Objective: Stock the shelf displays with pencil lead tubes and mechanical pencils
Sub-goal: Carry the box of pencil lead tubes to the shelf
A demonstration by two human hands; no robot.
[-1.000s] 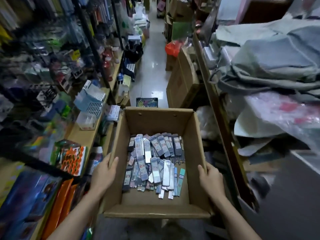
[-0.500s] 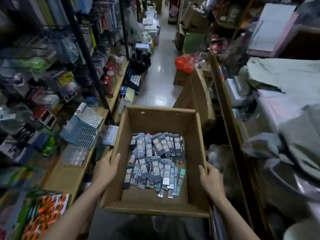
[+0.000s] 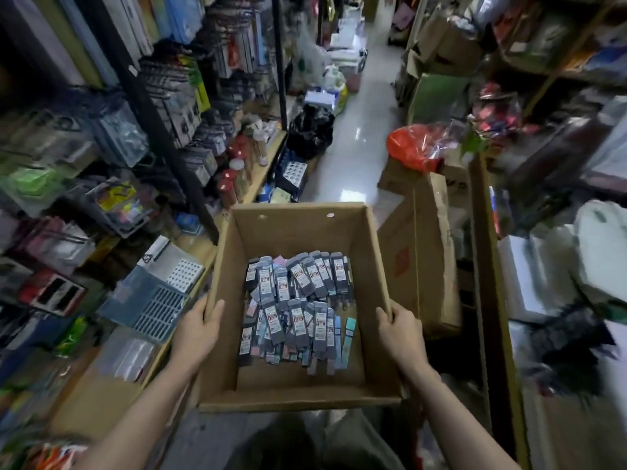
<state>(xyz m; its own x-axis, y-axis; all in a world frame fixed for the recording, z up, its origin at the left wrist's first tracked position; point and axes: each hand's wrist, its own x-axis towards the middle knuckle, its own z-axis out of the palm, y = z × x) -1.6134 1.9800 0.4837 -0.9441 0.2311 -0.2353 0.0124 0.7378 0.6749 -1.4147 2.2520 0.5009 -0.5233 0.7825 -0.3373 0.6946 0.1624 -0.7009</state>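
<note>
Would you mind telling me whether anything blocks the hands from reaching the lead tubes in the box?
Nothing visible does. The cardboard box is open-topped and the lead tubes lie uncovered. But the left hand and right hand each grip a side wall.

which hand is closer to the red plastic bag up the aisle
Right. The right hand grips the cardboard box's right wall, on the same side as the red plastic bag ahead. The left hand grips the opposite wall, farther away.

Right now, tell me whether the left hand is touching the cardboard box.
Touching. The head view shows the left hand gripping the cardboard box at its left wall, thumb hooked over the rim.
</note>
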